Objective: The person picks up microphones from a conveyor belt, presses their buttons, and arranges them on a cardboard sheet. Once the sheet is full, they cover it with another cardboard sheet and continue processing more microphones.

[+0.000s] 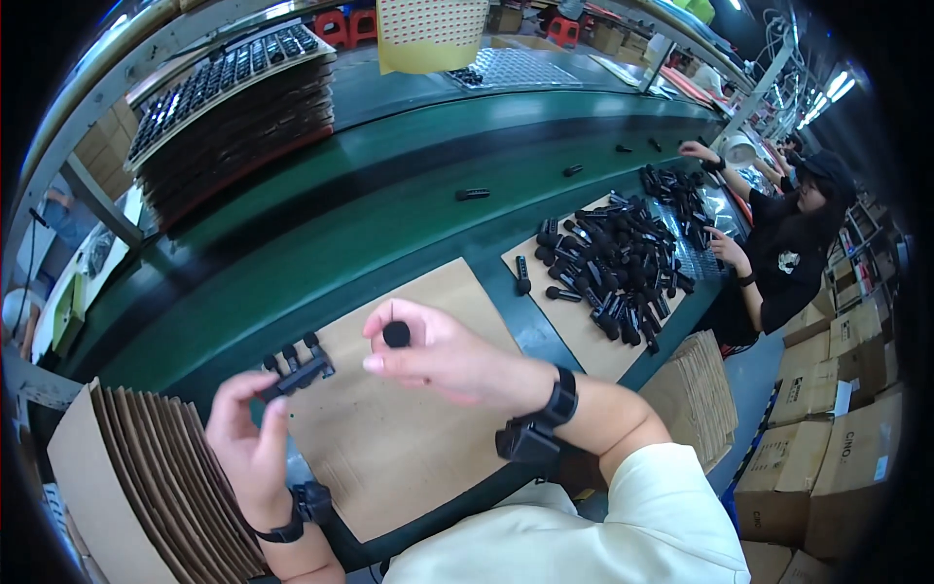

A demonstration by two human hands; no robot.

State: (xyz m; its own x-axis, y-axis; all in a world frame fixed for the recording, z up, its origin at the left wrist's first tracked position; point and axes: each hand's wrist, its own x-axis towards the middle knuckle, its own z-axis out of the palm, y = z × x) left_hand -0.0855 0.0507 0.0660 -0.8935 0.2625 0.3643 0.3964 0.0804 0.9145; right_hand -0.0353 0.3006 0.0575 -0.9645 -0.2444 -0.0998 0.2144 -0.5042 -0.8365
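My left hand (248,443) pinches a small black clip-on microphone (304,374) between thumb and fingers, over the left edge of a flat brown cardboard sheet (389,457). Beside it, a short row of similar black microphones (291,357) lies along the sheet's far left corner. Over the sheet's far half, my right hand (433,355) is curled with a round black foam tip (396,334) showing between thumb and fingers. Whether a microphone body is attached to that tip is hidden. Black straps with small boxes circle both wrists.
A heap of black microphones (613,263) covers another cardboard sheet to the right. Loose ones (473,195) lie on the green belt (389,200). Stacked cardboard sheets (146,477) stand at left, loaded trays (233,127) at far left. A co-worker (803,234) reaches in from the right.
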